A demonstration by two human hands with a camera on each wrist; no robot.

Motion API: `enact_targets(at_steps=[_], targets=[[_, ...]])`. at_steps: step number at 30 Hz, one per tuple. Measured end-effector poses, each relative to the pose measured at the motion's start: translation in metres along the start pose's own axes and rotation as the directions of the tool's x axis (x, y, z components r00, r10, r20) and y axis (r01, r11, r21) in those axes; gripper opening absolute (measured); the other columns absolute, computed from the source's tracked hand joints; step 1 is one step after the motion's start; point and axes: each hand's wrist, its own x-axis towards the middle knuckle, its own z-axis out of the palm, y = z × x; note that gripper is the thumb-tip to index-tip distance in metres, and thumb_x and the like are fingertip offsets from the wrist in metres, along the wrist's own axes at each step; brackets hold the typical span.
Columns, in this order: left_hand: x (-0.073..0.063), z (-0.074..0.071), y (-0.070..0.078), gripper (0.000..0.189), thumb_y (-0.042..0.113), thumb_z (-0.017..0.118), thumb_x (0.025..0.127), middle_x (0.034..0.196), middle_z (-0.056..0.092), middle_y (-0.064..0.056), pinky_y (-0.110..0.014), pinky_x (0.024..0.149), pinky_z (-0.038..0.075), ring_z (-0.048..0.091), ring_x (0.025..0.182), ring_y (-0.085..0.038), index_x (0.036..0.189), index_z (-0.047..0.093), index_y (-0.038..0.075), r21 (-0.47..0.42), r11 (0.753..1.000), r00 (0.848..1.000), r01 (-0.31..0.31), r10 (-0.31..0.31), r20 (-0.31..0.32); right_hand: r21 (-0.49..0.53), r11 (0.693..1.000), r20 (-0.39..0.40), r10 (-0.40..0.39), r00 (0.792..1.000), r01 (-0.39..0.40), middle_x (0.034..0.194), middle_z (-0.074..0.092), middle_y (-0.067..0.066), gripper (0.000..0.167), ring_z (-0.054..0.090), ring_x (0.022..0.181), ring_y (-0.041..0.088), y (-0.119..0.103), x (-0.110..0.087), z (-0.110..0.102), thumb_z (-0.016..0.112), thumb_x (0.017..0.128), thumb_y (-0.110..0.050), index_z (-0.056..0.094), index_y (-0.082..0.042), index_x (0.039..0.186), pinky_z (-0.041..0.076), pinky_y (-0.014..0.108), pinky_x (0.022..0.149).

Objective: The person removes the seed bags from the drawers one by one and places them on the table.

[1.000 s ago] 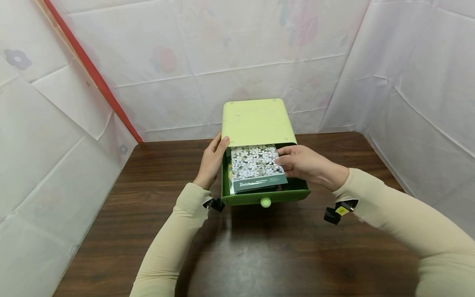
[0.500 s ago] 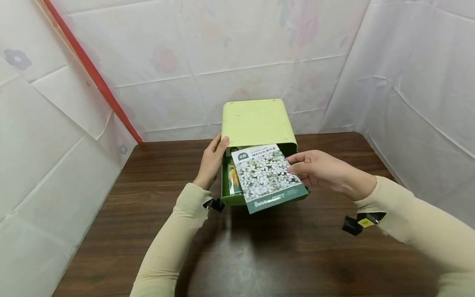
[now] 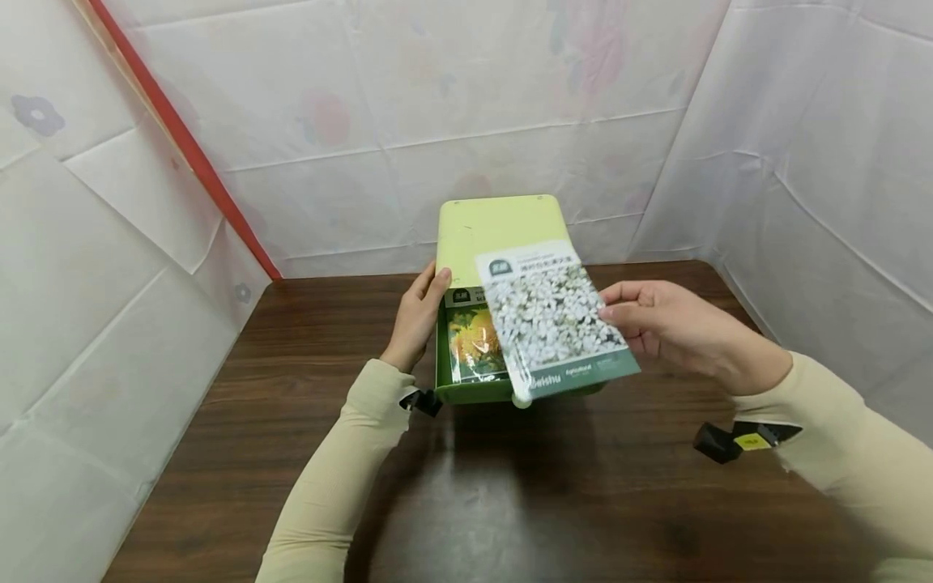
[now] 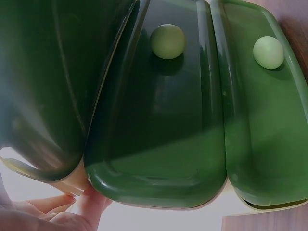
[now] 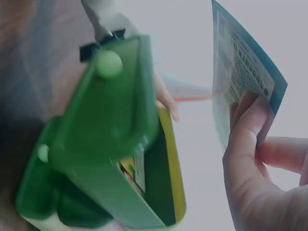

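Note:
My right hand (image 3: pixel 674 332) pinches the right edge of a flower seed packet (image 3: pixel 557 316) with thumb and fingers. White blossoms and a green bottom band cover its front; it is raised and slightly tilted, overlapping the light-green cabinet (image 3: pixel 499 223) in the head view. Its printed back faces the right wrist camera. The cabinet's top drawer (image 3: pixel 470 394) is pulled out, and another packet (image 3: pixel 474 344) with orange-yellow flowers lies inside. At the cabinet's left side rests my left hand (image 3: pixel 414 320), thumb near the front top corner, fingers along the side.
Below the open drawer, the left wrist view shows two closed drawer fronts, each with a round knob (image 4: pixel 168 41). The cabinet stands on a dark wood table (image 3: pixel 313 348) before a white floral sheet (image 3: pixel 394 105). A red strip (image 3: pixel 182 146) runs down the left corner.
The white-flower seed packet has come up out of the drawer, rightward with my right hand, uncovering the orange-yellow packet. My left hand has stayed in place.

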Motion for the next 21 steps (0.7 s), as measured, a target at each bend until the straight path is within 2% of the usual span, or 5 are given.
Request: enact_targets(at_steps=[4,10,14,18,21], targets=[[0.000,0.001,0.000,0.078,0.069,0.048,0.092,0.162,0.026,0.002,-0.046,0.118,0.031,0.028,0.148,-0.021,0.155,0.027,0.029,0.006,1.000,1.000,0.014,-0.014,-0.010,0.048,0.998,-0.115,-0.032,0.993,0.038,0.081,0.064,-0.003,0.009,0.062,0.068,0.007,-0.002,0.004,-0.018,0.054,0.102,-0.013,0.059,-0.006,0.105,0.056,0.024,0.062],[-0.001,0.000,0.001,0.077,0.069,0.047,0.092,0.162,0.025,0.003,-0.046,0.117,0.032,0.029,0.147,-0.022,0.156,0.026,0.030,0.006,0.999,0.999,0.031,-0.031,-0.011,0.188,0.974,-0.237,-0.080,0.968,0.127,0.078,0.063,-0.004,0.010,0.057,0.064,0.006,-0.002,0.011,-0.045,0.056,0.100,-0.011,0.066,-0.010,0.096,0.048,0.022,0.055],[-0.001,0.000,0.001,0.073,0.066,0.047,0.094,0.162,0.025,0.005,-0.046,0.118,0.032,0.029,0.147,-0.021,0.155,0.027,0.031,0.006,1.000,1.000,0.028,-0.028,-0.009,0.298,0.936,-0.304,-0.091,0.948,0.185,0.081,0.064,-0.003,0.012,0.058,0.065,0.008,0.000,0.018,-0.062,0.057,0.100,-0.009,0.067,-0.010,0.094,0.048,0.021,0.057],[-0.002,0.000,0.002,0.069,0.061,0.046,0.097,0.162,0.023,0.005,-0.045,0.119,0.030,0.026,0.148,-0.020,0.155,0.025,0.031,0.010,1.000,1.000,0.029,-0.029,0.001,0.435,0.867,-0.404,-0.053,0.913,0.243,0.080,0.065,0.000,0.013,0.061,0.067,0.010,0.003,0.029,-0.079,0.057,0.098,-0.005,0.066,-0.009,0.090,0.052,0.021,0.058],[-0.019,-0.012,0.006,0.067,0.057,0.045,0.099,0.163,0.022,0.004,-0.045,0.119,0.030,0.026,0.149,-0.021,0.156,0.023,0.029,-0.013,0.998,0.998,0.060,-0.060,0.009,0.492,0.832,-0.471,0.006,0.882,0.257,0.082,0.066,0.003,0.010,0.065,0.071,0.013,-0.001,0.033,-0.068,0.057,0.098,-0.004,0.064,-0.008,0.091,0.056,0.024,0.060]])
